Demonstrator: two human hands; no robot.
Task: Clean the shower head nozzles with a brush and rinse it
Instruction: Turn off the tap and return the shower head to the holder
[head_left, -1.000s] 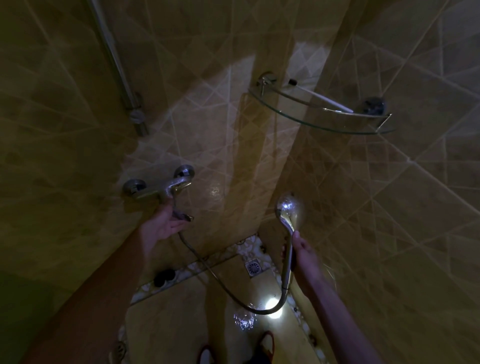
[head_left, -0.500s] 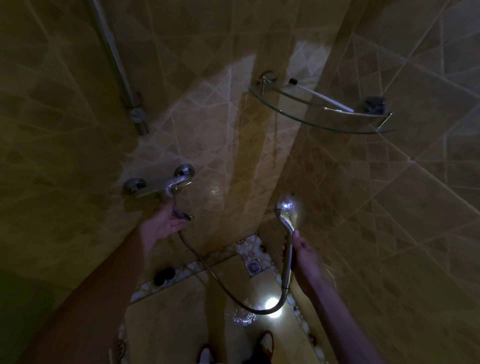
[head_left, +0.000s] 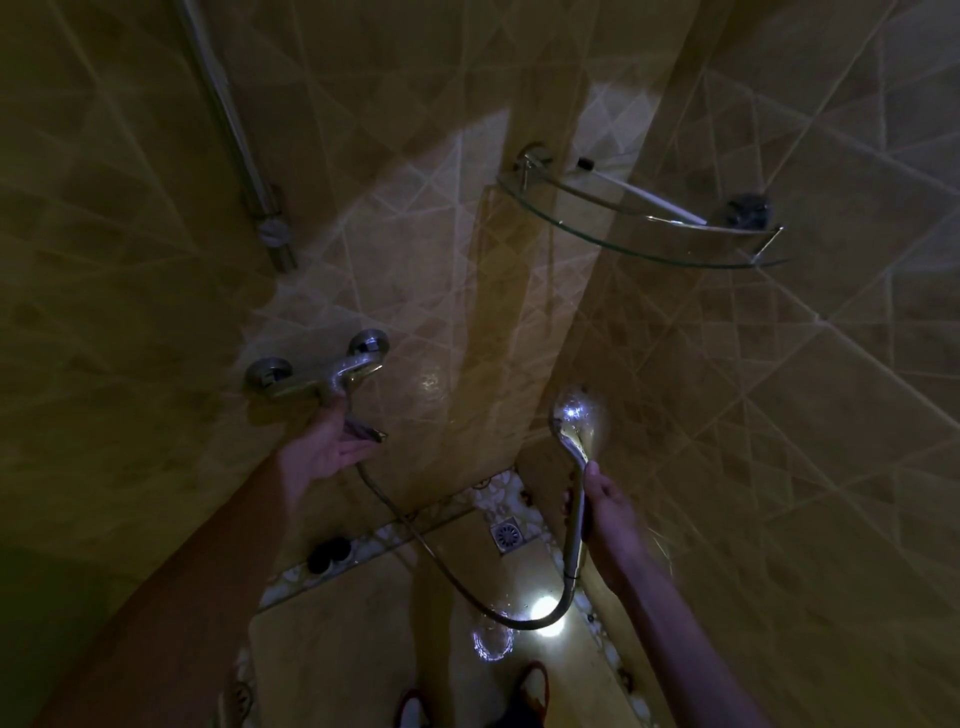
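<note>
— Tan tile covers the walls (head_left: 779, 415) and the floor (head_left: 363, 649) of this dim shower corner, with a pebble strip where they meet. What holds anything?

— Only the glass corner shelf (head_left: 623, 244), up on the right. A thin white stick-like thing (head_left: 660, 203) lies across it with a dark tip towards the corner, and a dark round thing (head_left: 748, 210) sits at its right end. It is too dim to say what either is.

— What else stands around?

— A metal riser rail (head_left: 228, 130) runs up the left wall. Below it is the chrome mixer tap (head_left: 322, 376), and from it the hose (head_left: 441, 561) loops down over the floor and up to the right. A square floor drain (head_left: 506, 534) sits in the corner, a small dark object (head_left: 327, 553) lies on the pebble strip, and bright glints show on the wet floor.

— And the fingers?

— The left hand (head_left: 332, 449) is held palm up under the tap, fingers loosely spread, their tips touching its lever; it grips nothing.

— The right?

— The right hand (head_left: 602, 512) is wrapped round the handle of the shower head (head_left: 574, 421), thumb up along it. The head stands upright, close to the right wall, its chrome catching the light. Which way its nozzle face points I cannot tell.
</note>
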